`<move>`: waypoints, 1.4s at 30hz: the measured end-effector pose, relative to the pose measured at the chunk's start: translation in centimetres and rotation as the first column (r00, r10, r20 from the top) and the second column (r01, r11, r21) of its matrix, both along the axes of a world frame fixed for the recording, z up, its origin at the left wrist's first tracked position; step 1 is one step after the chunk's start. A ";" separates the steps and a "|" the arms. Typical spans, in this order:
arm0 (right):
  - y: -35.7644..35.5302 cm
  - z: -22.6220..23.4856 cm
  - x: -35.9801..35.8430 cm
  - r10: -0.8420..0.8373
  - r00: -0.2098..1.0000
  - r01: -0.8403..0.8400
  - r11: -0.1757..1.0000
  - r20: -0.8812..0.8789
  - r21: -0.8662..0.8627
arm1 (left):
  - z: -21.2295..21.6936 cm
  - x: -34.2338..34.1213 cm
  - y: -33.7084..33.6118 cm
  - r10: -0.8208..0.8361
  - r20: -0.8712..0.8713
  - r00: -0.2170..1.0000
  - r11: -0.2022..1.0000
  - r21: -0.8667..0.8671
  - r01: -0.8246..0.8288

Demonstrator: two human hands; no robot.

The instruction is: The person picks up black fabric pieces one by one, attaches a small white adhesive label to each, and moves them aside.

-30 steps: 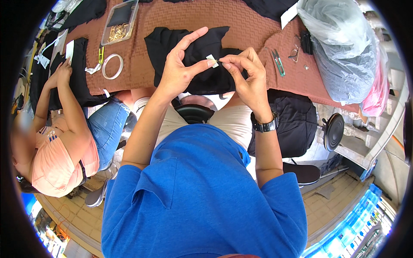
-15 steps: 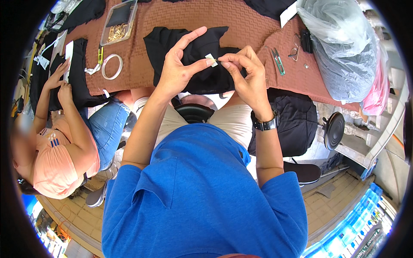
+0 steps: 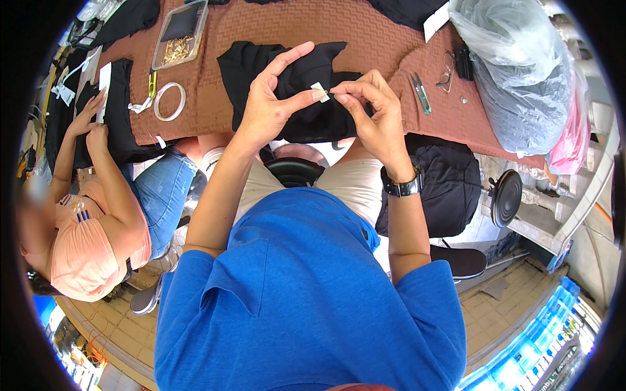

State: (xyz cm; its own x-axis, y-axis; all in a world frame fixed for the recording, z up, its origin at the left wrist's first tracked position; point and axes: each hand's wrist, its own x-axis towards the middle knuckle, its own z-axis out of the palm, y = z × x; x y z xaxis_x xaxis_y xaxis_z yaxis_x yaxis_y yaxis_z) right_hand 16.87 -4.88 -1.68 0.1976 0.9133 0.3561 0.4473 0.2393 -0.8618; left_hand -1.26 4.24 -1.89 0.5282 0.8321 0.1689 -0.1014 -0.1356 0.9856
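A small pale label (image 3: pixel 319 92) is pinched between the thumb and fingers of my left hand (image 3: pixel 274 104), held up over a black garment (image 3: pixel 287 72) that lies on the brown table (image 3: pixel 365 39). My right hand (image 3: pixel 372 111) meets it from the right, its fingertips pinched on the label's right edge. A dark watch (image 3: pixel 401 188) is on my right wrist.
A person in an orange top (image 3: pixel 85 241) sits at my left, both hands on black cloth (image 3: pixel 114 117). On the table lie a clear box of gold bits (image 3: pixel 176 29), a white tape ring (image 3: pixel 169 101), green snips (image 3: pixel 420 91), glasses (image 3: pixel 447 72) and filled plastic bags (image 3: pixel 521 72).
Both hands stay together on the label, shifting only slightly. The person at my left has moved their hands a little on the black cloth.
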 end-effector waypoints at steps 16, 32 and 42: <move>0.2 -0.7 0.9 0.097 0.981 -0.111 0.991 -0.169 -0.073 | 0.4 -0.2 -0.1 -0.067 -0.033 0.997 0.997 -0.042 0.065; 0.3 0.8 -2.2 -0.036 0.989 0.021 0.994 0.144 0.104 | -0.2 0.3 -0.3 0.051 -0.110 0.993 0.999 0.016 -0.050; -1.2 5.1 -1.6 -0.015 0.996 0.042 0.945 -0.085 0.325 | -0.3 0.2 -0.1 0.131 -0.170 0.977 0.988 0.099 -0.115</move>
State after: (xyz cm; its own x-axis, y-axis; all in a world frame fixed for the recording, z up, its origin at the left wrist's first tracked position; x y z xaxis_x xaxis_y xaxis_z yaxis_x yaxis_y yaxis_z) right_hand 15.29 -6.09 3.38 0.2621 0.7431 0.6157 0.3909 0.5016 -0.7717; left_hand -1.05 4.10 -2.15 0.4510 0.8784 0.1583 0.0949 -0.2236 0.9701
